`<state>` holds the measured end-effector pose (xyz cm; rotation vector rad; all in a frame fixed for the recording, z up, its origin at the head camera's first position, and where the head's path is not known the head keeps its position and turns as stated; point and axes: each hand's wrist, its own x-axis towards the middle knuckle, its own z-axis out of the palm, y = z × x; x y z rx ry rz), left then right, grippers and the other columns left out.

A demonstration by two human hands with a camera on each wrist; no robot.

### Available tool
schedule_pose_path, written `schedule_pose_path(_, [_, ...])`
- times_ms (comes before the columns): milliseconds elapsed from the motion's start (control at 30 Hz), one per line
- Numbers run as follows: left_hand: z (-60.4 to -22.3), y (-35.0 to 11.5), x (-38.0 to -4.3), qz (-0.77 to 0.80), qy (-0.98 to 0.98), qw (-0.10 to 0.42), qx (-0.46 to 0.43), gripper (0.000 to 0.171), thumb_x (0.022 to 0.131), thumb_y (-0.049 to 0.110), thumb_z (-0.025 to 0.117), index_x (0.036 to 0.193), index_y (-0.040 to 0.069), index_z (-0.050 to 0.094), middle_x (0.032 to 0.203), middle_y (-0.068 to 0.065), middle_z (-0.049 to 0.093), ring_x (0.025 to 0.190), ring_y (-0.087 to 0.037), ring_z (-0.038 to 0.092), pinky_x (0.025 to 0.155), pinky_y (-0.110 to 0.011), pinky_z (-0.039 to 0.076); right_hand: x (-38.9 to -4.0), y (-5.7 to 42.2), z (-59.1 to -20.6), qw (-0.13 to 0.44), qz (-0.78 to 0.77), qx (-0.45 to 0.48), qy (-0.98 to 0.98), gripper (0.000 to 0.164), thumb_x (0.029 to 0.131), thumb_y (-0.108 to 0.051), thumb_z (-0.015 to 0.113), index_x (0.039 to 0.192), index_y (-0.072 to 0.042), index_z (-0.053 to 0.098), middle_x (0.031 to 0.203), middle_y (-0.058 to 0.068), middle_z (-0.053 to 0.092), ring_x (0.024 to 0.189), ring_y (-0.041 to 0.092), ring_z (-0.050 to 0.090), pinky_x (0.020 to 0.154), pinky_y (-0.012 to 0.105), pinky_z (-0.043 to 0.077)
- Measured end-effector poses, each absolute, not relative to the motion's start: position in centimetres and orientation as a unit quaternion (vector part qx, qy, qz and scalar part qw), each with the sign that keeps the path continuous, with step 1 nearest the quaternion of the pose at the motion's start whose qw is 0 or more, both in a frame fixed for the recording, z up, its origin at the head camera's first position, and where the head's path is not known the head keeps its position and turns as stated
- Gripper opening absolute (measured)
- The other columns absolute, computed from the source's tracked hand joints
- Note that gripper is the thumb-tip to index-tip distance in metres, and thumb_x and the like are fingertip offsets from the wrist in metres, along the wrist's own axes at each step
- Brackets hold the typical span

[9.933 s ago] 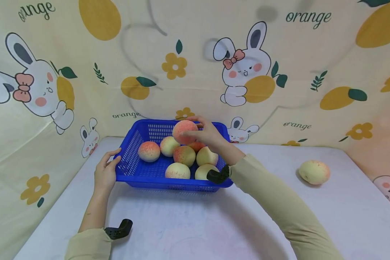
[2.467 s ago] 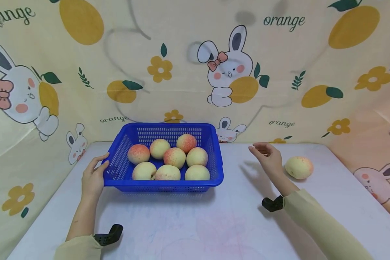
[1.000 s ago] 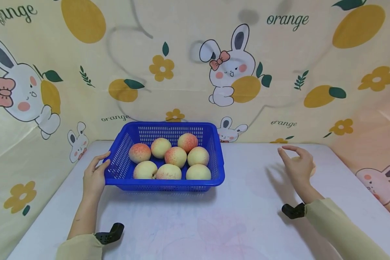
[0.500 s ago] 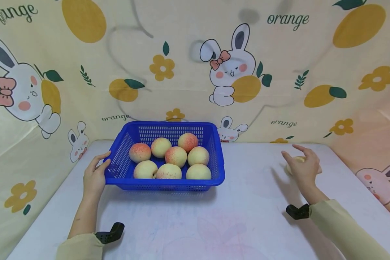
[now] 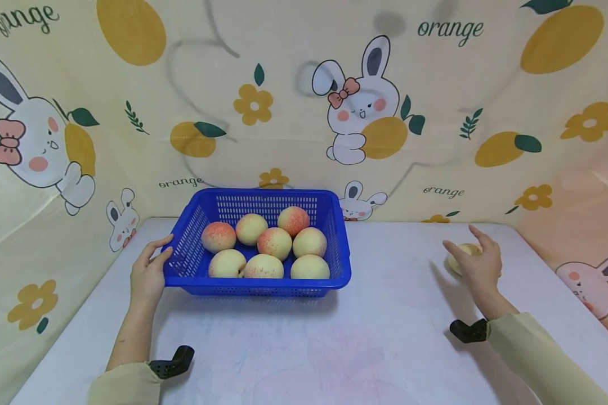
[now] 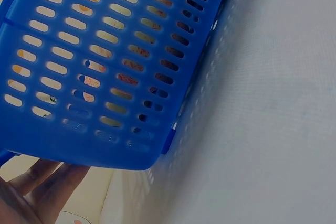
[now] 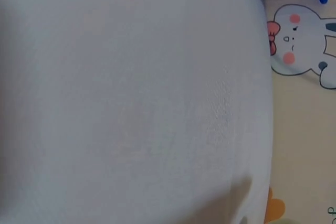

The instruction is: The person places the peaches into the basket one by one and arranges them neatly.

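Note:
In the head view my left hand [image 5: 148,278] grips the left rim of a blue plastic basket [image 5: 255,283], which has slotted walls. Several yellow and red peaches lie inside it, among them a redder peach [image 5: 293,220] at the back and a pale peach [image 5: 310,267] at the front right. My right hand [image 5: 482,269] is at the right side of the table, thumb and index finger spread apart over a lone pale peach [image 5: 470,250]. The hand covers much of that peach, and I cannot tell whether they touch. In the left wrist view, fingers [image 6: 58,187] sit under the basket's rim.
A white-covered table [image 5: 294,349] bears the basket and the lone peach. Behind it hangs a cream cloth [image 5: 294,84] printed with rabbits and oranges. A black wrist camera [image 5: 173,363] sits on the left wrist, and another black camera [image 5: 468,331] on the right.
The peach held over the basket earlier lies inside it. My right hand has moved right to the lone peach, its thumb and index finger spreading wider. The left hand stays on the rim.

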<state>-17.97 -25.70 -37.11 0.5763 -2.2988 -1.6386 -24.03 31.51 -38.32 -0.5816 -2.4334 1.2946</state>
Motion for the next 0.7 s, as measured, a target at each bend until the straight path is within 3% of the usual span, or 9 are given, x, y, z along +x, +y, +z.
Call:
schedule_pose_path(267, [-37.1,-25.7,-18.0,-0.565,-0.791,0.129,0.197,0.043,0.102,0.036,0.04,0.141,0.021,0.047,0.145,-0.018,0.046,0.124,-0.036,0.051,0.071,-0.014,0.04,-23.7,32.0,-38.7,0.136,0.468,-0.231,-0.842,0.078,0.087,-0.038,0.066,0.151,-0.014,0.029,0.156,0.021,0.015,0.14,0.04,0.021,0.111,0.054,0.02])
schedule_pose_path(433, [-37.2,-25.7,-17.9,-0.564,-0.791,0.129,0.198,0.043,0.102,0.036,0.04,0.142,0.021,0.047,0.146,-0.017,0.045,0.125,-0.036,0.051,0.076,-0.019,0.041,-23.7,32.3,-39.2,0.138,0.463,-0.236,-0.843,0.076,0.087,-0.035,0.066,0.15,-0.011,0.03,0.153,0.024,0.019,0.134,0.039,0.025,0.107,0.054,0.024])
schedule_pose_path(600, [-37.2,-25.7,-18.0,-0.569,-0.787,0.131,0.199,0.042,0.102,0.036,0.04,0.141,0.021,0.048,0.145,-0.017,0.046,0.124,-0.034,0.051,0.071,-0.012,0.039,-23.8,32.7,-39.7,0.138,0.461,-0.243,-0.842,0.078,0.087,-0.031,0.066,0.15,-0.008,0.028,0.149,0.026,0.023,0.133,0.039,0.025,0.106,0.053,0.024])
schedule_pose_path(700, [-37.1,-25.7,-18.0,-0.569,-0.787,0.13,0.199,0.043,0.102,0.036,0.04,0.141,0.021,0.048,0.145,-0.017,0.046,0.124,-0.035,0.051,0.075,-0.015,0.042,-23.9,32.7,-39.9,0.137,0.465,-0.252,-0.838,0.079,0.086,-0.031,0.066,0.15,-0.008,0.026,0.149,0.025,0.023,0.134,0.038,0.026,0.107,0.052,0.024])
